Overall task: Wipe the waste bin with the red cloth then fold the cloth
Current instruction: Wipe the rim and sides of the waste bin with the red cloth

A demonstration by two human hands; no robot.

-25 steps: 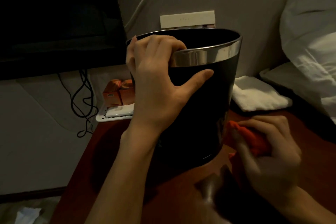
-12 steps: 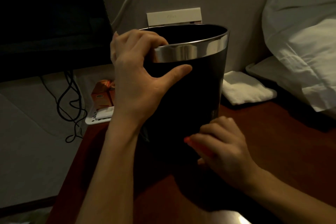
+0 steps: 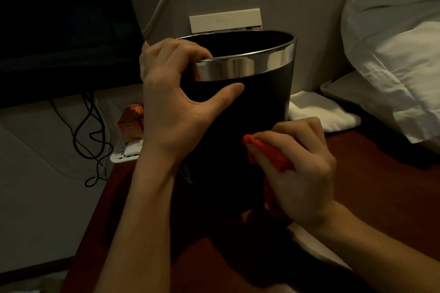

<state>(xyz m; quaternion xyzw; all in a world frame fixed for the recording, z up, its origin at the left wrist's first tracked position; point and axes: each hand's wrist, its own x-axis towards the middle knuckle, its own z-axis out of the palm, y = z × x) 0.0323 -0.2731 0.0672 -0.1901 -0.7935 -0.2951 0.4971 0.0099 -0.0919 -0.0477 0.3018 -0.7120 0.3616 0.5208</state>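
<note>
- While the left hand (image 3: pixel 171 102) grips the rim of the waste bin (image 3: pixel 252 107), its fingers are curled over the silver band (image 3: pixel 247 64) at the top and the thumb lies flat against the black wall just below that band.
- The waste bin stands upright on the dark red table (image 3: pixel 371 188), near the far edge, and its opening looks dark inside.
- The right hand (image 3: pixel 302 173) holds the red cloth (image 3: pixel 266 152) bunched inside curled fingers and presses it against the lower right part of the bin's wall; only a small part of the cloth shows between the fingers and the wall.
- A strip of the cloth hangs down under the palm, close to the table.
- A folded white towel (image 3: pixel 319 112) lies on the table behind the bin, to the right, beside white bedding (image 3: pixel 390 59).
- On the left, beyond the table edge, an orange box (image 3: pixel 131 123) sits on a white tray (image 3: pixel 123 156), with black cables (image 3: pixel 88 135) hanging near it.
- A pale plate (image 3: pixel 225 20) is fixed on the wall directly behind the bin.
</note>
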